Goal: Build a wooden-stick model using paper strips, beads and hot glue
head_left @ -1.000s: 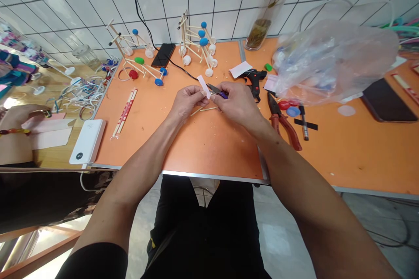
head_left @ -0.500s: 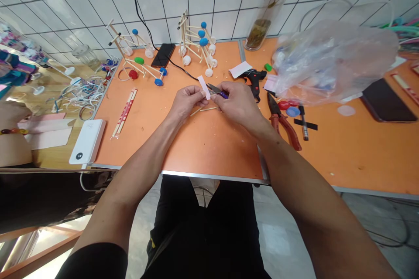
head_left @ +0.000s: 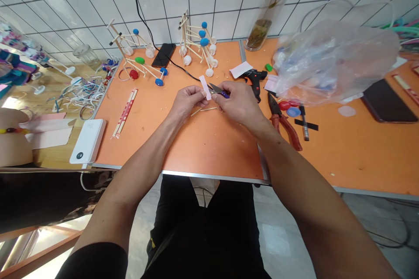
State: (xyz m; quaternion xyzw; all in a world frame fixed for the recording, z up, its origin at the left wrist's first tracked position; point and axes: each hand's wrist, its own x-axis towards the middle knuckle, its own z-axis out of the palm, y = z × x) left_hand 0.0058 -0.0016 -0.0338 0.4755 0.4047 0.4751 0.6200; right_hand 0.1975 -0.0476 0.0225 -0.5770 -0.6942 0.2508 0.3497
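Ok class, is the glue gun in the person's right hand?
No, the glue gun lies on the orange table, and the right hand holds purple-handled snips.

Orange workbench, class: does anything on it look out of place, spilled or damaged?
Pale specks lie scattered on the orange workbench near the right hand, like spilled cuttings. A crumpled clear plastic bag also sprawls untidily across the bench's far right side.

My orange table (head_left: pixel 212 148) ends at a metal-trimmed near edge. Along the far edge stand two stick models (head_left: pixel 196 43) beside a black phone (head_left: pixel 163 55). Wrapped chopsticks (head_left: pixel 124 113) lie near the left edge, with a white power bank (head_left: pixel 87 141) at the near-left corner. Rightward lie a glue gun (head_left: pixel 254 80), red-handled pliers (head_left: pixel 282 122) and a bulging plastic bag (head_left: pixel 334 63).
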